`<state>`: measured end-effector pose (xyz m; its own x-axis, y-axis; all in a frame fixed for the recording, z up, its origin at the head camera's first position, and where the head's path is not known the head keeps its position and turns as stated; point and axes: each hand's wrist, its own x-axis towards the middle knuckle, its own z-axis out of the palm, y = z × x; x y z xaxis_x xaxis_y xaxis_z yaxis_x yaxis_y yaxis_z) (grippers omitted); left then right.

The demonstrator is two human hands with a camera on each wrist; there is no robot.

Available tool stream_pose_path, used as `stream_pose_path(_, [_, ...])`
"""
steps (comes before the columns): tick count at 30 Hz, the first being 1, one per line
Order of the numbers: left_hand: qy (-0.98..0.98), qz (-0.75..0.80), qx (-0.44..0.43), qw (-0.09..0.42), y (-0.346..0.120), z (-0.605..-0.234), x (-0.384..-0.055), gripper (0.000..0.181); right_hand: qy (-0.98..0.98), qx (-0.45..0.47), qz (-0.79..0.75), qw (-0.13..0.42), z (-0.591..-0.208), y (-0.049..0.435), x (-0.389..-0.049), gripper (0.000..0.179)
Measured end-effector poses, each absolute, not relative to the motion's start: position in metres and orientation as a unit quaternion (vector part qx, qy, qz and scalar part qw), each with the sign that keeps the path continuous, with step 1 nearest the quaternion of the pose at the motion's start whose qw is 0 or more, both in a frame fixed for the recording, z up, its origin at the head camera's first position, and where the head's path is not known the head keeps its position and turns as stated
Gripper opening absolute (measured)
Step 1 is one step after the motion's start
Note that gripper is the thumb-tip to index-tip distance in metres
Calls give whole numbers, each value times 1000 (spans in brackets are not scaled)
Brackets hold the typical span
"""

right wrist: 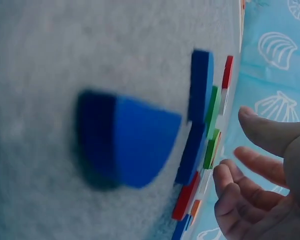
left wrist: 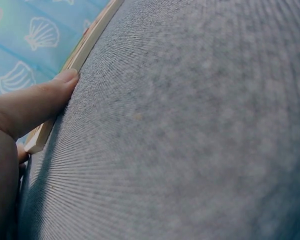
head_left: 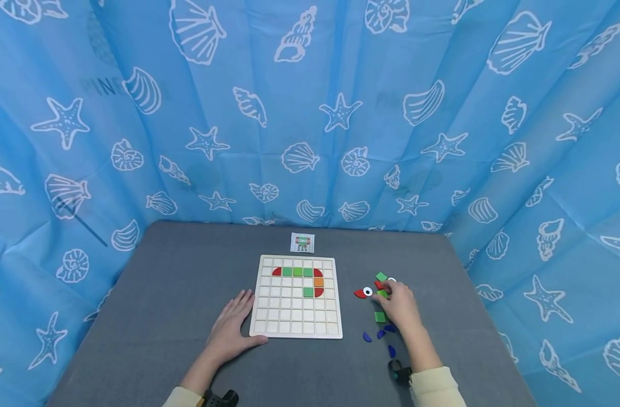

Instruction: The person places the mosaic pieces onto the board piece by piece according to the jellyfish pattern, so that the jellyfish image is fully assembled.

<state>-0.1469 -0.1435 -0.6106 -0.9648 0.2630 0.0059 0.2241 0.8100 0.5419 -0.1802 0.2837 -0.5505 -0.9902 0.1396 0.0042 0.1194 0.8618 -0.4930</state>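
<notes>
A wooden grid board [head_left: 276,314] lies on the table, with red, green and orange pieces set in its upper rows. My left hand [head_left: 230,328] rests at its lower left corner, fingers straight along the left side and thumb [left wrist: 50,95] touching the near edge. To the right of the board, my right hand [head_left: 402,305] reaches over loose pieces; its thumb and fingers are apart, and no piece shows between them. About it lie a red piece [head_left: 359,294], a round black-and-white piece [head_left: 368,291], green squares [head_left: 380,317] and blue curved pieces [head_left: 367,337].
A small pattern card [head_left: 302,242] lies behind the board. The grey table [head_left: 187,265] ends at a blue shell-print curtain [head_left: 299,113] at the back and sides. In the right wrist view, a blue piece [right wrist: 145,142] lies close to the camera.
</notes>
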Motion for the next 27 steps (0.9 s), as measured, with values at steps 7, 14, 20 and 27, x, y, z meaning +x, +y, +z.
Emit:
stream_pose_path(7, [952, 275, 134, 25, -144, -611, -147, 117, -969, -89, 229, -23, -552, 288, -185, 41])
stream_pose_path(14, [952, 275, 133, 37, -144, -611, -147, 118, -963, -115, 243, -16, -554, 287, -188, 39])
stream_pose_path(20, [951, 274, 133, 47, -144, -612, -147, 118, -961, -137, 241, -23, -553, 288, -185, 41])
stream_pose_path(27, [950, 280, 134, 29, -144, -611, -145, 117, -963, -132, 234, -23, -551, 290, -183, 35])
